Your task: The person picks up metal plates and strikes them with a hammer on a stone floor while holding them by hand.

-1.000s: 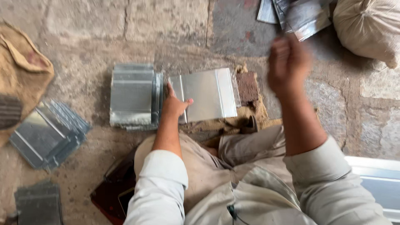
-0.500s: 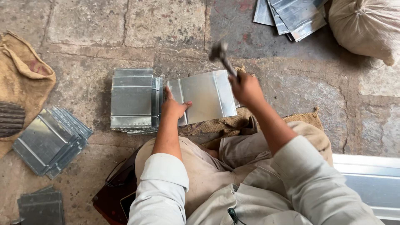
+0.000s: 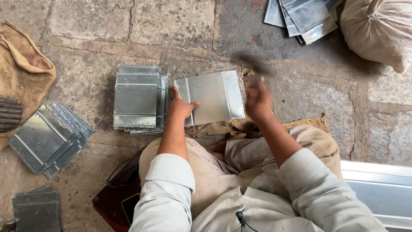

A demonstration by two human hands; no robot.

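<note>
1. A stone floor [image 3: 171, 25] fills the view.
2. A stack of folded metal sheets [image 3: 136, 98] lies just left of the work.
3. One metal sheet [image 3: 212, 96] lies flat on burlap [image 3: 240, 125], before the seated person's knees.
4. The left hand [image 3: 181, 107] presses flat and open on the sheet's left edge.
5. The right hand [image 3: 258, 101], blurred, is closed around a blurred hammer [image 3: 253, 64] above the sheet's right edge.

Stone floor [image 3: 171, 25], cracked and dusty. Lying on it: sheet stack [image 3: 136, 98] at centre, fanned stack [image 3: 49, 137] at left, more sheets [image 3: 300, 15] top right, burlap [image 3: 21, 68] far left, sack [image 3: 377, 30], metal panel [image 3: 382, 189].
</note>
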